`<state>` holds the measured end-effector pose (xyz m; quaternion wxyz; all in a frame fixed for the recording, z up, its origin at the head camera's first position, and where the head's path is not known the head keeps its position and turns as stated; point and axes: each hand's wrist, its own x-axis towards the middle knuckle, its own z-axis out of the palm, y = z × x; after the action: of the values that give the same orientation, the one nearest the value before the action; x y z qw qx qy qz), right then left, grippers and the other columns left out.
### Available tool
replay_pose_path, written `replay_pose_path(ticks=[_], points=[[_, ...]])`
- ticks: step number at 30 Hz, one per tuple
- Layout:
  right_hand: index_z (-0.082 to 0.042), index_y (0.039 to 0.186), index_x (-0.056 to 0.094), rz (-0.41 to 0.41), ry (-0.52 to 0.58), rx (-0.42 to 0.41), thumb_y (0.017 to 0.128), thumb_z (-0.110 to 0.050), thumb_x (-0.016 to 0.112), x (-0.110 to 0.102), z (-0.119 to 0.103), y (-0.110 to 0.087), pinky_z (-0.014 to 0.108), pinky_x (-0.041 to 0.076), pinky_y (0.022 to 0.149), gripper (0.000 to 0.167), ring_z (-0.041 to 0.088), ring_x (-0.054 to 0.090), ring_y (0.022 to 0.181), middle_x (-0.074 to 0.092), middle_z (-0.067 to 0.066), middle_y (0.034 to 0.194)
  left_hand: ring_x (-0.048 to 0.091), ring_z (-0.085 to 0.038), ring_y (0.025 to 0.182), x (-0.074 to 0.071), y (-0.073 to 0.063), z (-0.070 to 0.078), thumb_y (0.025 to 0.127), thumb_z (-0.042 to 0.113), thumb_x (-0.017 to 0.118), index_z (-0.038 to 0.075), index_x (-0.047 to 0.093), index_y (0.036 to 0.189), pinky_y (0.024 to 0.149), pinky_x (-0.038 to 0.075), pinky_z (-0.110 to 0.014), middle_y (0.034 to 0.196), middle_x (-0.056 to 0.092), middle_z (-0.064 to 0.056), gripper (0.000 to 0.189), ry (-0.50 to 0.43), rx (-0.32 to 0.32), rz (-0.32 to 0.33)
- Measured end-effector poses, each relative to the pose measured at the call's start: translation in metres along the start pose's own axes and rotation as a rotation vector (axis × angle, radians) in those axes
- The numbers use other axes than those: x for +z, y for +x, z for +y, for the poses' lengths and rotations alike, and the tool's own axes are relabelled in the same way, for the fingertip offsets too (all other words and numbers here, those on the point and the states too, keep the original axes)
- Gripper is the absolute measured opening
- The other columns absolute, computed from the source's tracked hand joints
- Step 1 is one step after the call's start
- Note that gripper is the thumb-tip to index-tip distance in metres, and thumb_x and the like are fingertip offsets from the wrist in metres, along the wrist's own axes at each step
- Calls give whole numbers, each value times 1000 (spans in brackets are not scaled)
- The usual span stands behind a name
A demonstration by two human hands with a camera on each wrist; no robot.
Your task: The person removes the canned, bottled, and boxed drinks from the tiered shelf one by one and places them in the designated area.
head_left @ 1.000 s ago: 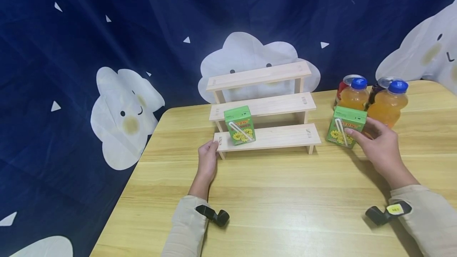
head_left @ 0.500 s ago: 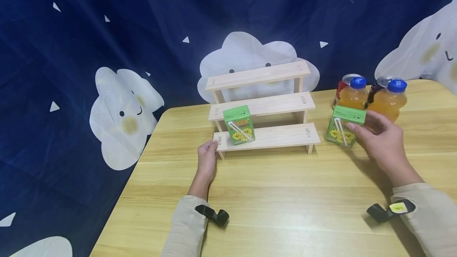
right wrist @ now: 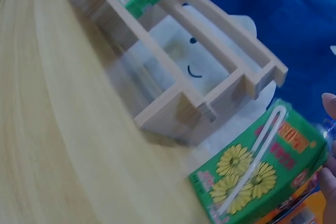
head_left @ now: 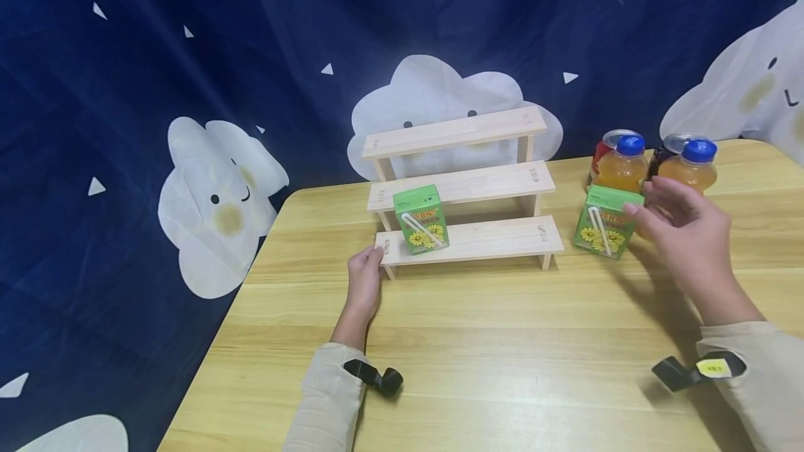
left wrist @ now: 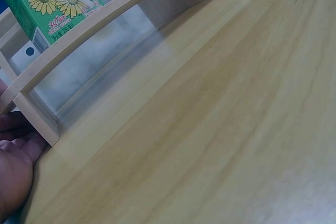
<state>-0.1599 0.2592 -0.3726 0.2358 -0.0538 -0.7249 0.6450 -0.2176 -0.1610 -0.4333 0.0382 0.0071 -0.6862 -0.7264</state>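
My left hand [head_left: 364, 279] grips the left end of a three-step wooden display shelf [head_left: 502, 239], thumb on the lowest board and fingers under it. On that board, at its left, a green juice carton [head_left: 422, 220] with yellow flowers and a straw stands upright. A second green juice carton [head_left: 606, 223] stands on the table just right of the shelf. My right hand [head_left: 691, 236] is at this carton's right side, thumb and fingers spread apart. In the right wrist view the thumb [right wrist: 329, 104] shows a gap from the carton [right wrist: 257, 166].
Behind the right hand stand two orange drink bottles [head_left: 622, 171] with blue caps, a red can [head_left: 601, 154] and a dark can [head_left: 661, 157]. A blue curtain [head_left: 283, 54] with clouds hangs behind the wooden table [head_left: 477, 354].
My right hand has let go of the second carton and drawn back a little to the right, its fingers spreading. The carton stays in place. My left hand keeps its grip on the shelf.
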Motion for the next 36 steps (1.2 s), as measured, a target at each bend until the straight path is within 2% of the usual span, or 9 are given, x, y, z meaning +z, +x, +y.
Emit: replay_pose_path(ticks=[4,14,22,29,33,36], points=[[-5,121,59,14,168,-31,76,5,72,3,-8,-1,4,48,81,48,0,61,98,66,-10,104,57,-26,114,0,0,0,97,10,38,-14,52,123,97,50,-30,128,54,-28,38,-1,-4,2],[3,121,59,19,203,-110,75,9,71,11,-21,-7,6,49,81,48,3,63,97,68,-5,103,57,-25,113,0,1,-1,98,10,38,-13,53,123,97,50,-30,128,54,-27,37,5,2,-3],[0,121,60,-35,118,-113,76,7,71,20,-24,-12,5,49,81,46,-1,63,96,68,-10,104,57,-26,114,-1,2,-1,97,9,39,-13,53,122,97,50,-30,128,54,-27,36,-6,-6,6],[-5,122,59,-67,-65,-108,80,0,71,35,-26,-15,3,47,80,44,-5,61,97,65,-19,103,58,-27,113,-2,2,-2,97,9,39,-13,53,123,96,51,-30,127,55,-27,36,4,0,15],[0,122,57,-114,-130,-130,81,-3,71,47,-24,-19,3,47,81,43,-5,60,97,64,-21,104,56,-28,115,-1,3,-3,97,10,40,-13,52,124,98,49,-31,128,54,-27,37,-8,-5,5],[2,123,56,-163,-134,-144,82,-4,71,56,-23,-21,4,47,82,44,-5,59,98,63,-18,107,56,-29,115,-1,2,-2,97,10,40,-13,52,124,98,49,-32,127,55,-27,37,-8,-8,3]])
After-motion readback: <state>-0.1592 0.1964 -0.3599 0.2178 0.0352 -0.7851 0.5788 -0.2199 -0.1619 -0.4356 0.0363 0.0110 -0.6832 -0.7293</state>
